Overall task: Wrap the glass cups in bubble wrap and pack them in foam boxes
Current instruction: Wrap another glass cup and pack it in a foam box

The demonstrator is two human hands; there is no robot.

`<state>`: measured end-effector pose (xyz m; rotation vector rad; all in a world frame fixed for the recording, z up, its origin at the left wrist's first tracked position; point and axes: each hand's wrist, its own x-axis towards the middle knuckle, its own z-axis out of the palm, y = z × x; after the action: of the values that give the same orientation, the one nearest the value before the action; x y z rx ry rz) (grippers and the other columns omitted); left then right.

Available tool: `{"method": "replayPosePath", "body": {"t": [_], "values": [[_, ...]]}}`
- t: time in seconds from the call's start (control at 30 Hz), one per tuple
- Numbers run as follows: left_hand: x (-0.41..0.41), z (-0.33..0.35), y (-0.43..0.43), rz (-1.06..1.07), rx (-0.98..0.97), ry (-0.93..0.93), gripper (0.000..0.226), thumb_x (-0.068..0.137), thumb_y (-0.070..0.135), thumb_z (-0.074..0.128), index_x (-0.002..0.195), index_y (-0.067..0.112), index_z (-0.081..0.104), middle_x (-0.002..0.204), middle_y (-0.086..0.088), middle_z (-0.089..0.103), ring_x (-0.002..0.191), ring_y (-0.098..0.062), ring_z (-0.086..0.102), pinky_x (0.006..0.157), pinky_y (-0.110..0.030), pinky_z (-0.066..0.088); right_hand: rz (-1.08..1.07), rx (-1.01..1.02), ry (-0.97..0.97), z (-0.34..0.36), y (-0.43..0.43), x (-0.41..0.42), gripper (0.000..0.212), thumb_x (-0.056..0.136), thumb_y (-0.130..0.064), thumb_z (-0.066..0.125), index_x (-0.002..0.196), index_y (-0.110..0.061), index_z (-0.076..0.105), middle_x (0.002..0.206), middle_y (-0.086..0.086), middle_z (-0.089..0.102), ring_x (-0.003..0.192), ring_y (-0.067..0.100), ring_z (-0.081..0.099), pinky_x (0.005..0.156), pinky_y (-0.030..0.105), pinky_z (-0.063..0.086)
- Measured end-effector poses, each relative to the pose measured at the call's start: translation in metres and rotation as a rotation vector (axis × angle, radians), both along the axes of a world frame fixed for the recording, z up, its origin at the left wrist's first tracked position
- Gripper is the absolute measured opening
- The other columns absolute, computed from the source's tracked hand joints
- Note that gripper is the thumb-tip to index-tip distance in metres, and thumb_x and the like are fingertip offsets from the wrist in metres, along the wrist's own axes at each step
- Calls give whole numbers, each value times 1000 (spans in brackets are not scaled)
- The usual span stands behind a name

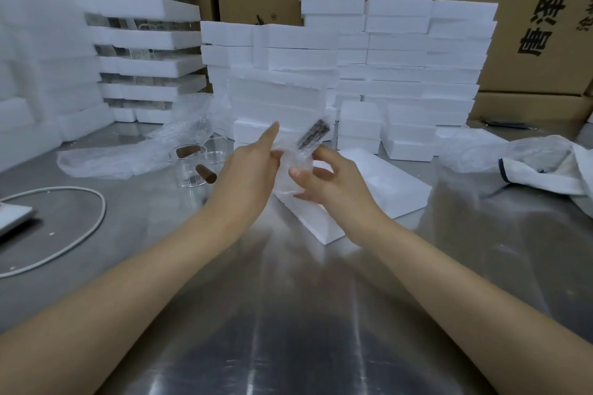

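Both hands hold a glass cup (296, 160) swathed in bubble wrap above the steel table; its dark wooden handle (313, 134) sticks up at the top. My left hand (248, 167) grips the bundle's left side with the index finger stretched out. My right hand (324, 181) pinches its lower right side. An open foam box (378, 186) lies on the table just under and behind the bundle. Two bare glass cups (192, 168) with brown handles stand to the left. Loose bubble wrap (186, 128) lies behind them.
Stacks of white foam boxes (398, 74) fill the back of the table (288, 314), with more at the left (144, 42). Cardboard cartons (529, 9) stand behind. A white cable (93, 221) loops at left. Crumpled plastic and a white cloth (545, 163) lie at right.
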<state>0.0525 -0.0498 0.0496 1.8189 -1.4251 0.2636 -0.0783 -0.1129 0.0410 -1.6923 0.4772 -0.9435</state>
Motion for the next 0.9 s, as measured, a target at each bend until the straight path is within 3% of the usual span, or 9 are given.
{"method": "replayPosePath", "body": {"t": [0.07, 0.17, 0.23, 0.3, 0.47, 0.57, 0.67, 0.8, 0.9], "values": [[-4, 0, -1, -105, -62, 275, 59, 100, 30, 46, 152, 22, 20, 139, -5, 53, 122, -26, 51, 96, -25, 37, 80, 181, -114, 3, -2, -1, 21, 94, -10, 58, 115, -8, 61, 115, 5, 66, 107, 20, 65, 88, 39, 56], [-7, -1, -5, -166, -31, 562, 54, 101, 40, 40, 150, 21, 28, 152, 6, 36, 137, -9, 35, 106, -18, 25, 218, 329, -168, 4, -6, -3, 27, 96, -7, 55, 122, -2, 56, 126, 18, 60, 114, 28, 62, 96, 43, 52], [-4, -1, -4, -203, -39, 528, 42, 102, 34, 38, 140, 16, 46, 139, 8, 51, 130, -9, 45, 105, -17, 32, 238, 338, -150, 4, -6, -3, 31, 94, -5, 57, 124, -2, 56, 128, 19, 59, 113, 28, 63, 95, 41, 53], [0, 1, -3, -218, -72, 474, 30, 103, 25, 40, 120, 15, 62, 113, 10, 65, 108, -10, 60, 86, -14, 41, 222, 321, -141, 4, -5, -2, 34, 90, -4, 63, 123, -3, 56, 123, 17, 61, 108, 27, 65, 91, 39, 55], [5, 0, -3, -151, -112, 354, 30, 96, 10, 50, 73, 25, 61, 68, 12, 61, 63, 3, 55, 59, -18, 38, 111, 198, -78, -1, -5, -1, 52, 76, -7, 79, 121, -10, 53, 115, 9, 60, 102, 29, 67, 88, 48, 56], [4, -2, -3, -68, -84, 288, 24, 91, 5, 51, 103, 13, 70, 100, -4, 71, 91, -14, 65, 81, -30, 49, 36, 58, 18, -3, -4, 1, 63, 69, -11, 85, 122, -17, 53, 121, 1, 62, 107, 24, 65, 91, 48, 54], [1, -1, -1, -16, -116, 294, 39, 92, 6, 54, 129, 14, 59, 117, -8, 67, 101, -19, 65, 92, -32, 50, 71, 76, -1, -4, -6, 1, 66, 69, -9, 85, 126, -16, 51, 123, 1, 62, 111, 25, 63, 94, 49, 52], [-3, 0, -5, -95, -32, 543, 49, 93, 25, 58, 139, 16, 47, 137, -4, 55, 124, -18, 53, 107, -30, 38, 216, 370, -214, 0, -10, -2, 52, 82, -1, 71, 128, -9, 49, 123, 17, 61, 106, 27, 67, 89, 41, 56], [-10, -3, -6, -264, -13, 849, 30, 97, 31, 47, 117, 16, 62, 120, -3, 65, 113, -17, 60, 107, -44, 41, 270, 485, -309, 1, -12, -4, 49, 87, 2, 64, 132, -1, 45, 123, 22, 62, 110, 31, 65, 94, 41, 53]]}}
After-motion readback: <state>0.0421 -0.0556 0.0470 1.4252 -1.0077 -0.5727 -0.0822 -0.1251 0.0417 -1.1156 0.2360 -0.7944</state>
